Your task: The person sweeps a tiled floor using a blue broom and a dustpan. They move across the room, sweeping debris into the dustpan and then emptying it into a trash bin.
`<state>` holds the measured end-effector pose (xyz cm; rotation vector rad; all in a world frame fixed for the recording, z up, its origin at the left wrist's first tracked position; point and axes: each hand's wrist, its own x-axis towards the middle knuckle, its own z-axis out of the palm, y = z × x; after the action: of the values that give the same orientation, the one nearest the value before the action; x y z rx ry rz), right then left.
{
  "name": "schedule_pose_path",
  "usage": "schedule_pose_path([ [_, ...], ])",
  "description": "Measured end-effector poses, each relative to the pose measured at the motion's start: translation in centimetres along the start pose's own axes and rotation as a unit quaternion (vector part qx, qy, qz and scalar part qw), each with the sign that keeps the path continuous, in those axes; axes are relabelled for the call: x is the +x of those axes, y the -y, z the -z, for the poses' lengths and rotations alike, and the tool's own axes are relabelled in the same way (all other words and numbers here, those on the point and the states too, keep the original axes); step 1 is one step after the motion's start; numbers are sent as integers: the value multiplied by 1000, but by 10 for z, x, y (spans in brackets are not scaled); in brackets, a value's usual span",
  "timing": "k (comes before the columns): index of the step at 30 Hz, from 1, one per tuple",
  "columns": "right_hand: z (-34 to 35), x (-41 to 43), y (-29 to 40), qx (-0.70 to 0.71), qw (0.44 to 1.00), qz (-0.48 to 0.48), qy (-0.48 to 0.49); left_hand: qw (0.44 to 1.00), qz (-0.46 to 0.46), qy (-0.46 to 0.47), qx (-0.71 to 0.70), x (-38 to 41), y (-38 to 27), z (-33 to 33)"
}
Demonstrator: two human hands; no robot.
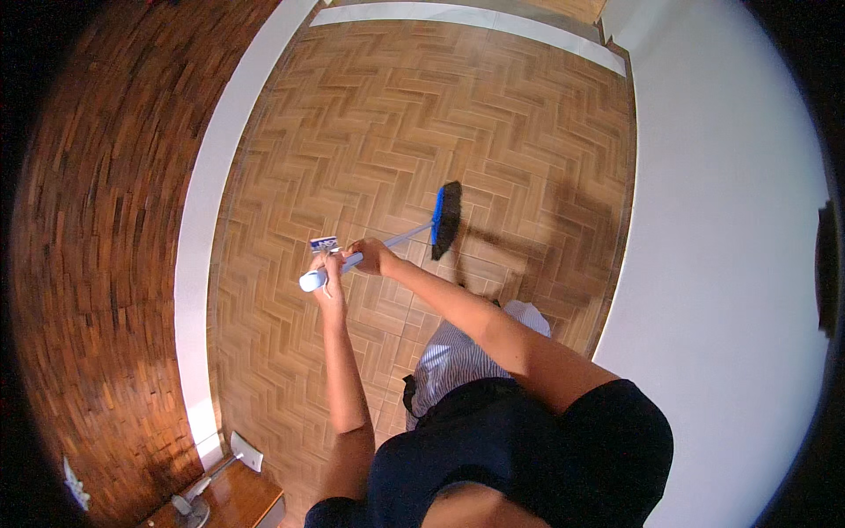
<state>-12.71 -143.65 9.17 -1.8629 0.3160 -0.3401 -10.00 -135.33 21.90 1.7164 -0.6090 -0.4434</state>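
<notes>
A broom is held across the space before me by its long grey-blue handle (408,233). My left hand (328,265) is closed around the handle near its pale rounded top end. Just further down the shaft, my right hand (372,255) grips it too. At the far end, the blue broom head (437,214) carries dark bristles (450,221), which appear to be at the floor. A printed tag (323,244) hangs by my left hand, and a bit of white string shows there.
The herringbone wood-look tile floor (396,119) runs between a wood-clad wall (112,231) with a white border (198,198) and a white wall (719,218). A white threshold strip (455,13) crosses the far end. At lower left, a wooden tabletop (231,498) bears a white stand-like device (191,508).
</notes>
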Motion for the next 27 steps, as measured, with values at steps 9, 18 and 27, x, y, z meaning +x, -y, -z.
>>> schedule_pose_path([
  [9,82,-87,68,-85,995,8,-60,970,92,-11,-226,-49,-66,-35],
  [18,161,-273,-36,-177,930,-301,-116,950,35,305,-63,-134,40,-195],
  [27,130,-204,-56,-60,976,-177,-114,971,135,189,-60,-86,6,-155],
])
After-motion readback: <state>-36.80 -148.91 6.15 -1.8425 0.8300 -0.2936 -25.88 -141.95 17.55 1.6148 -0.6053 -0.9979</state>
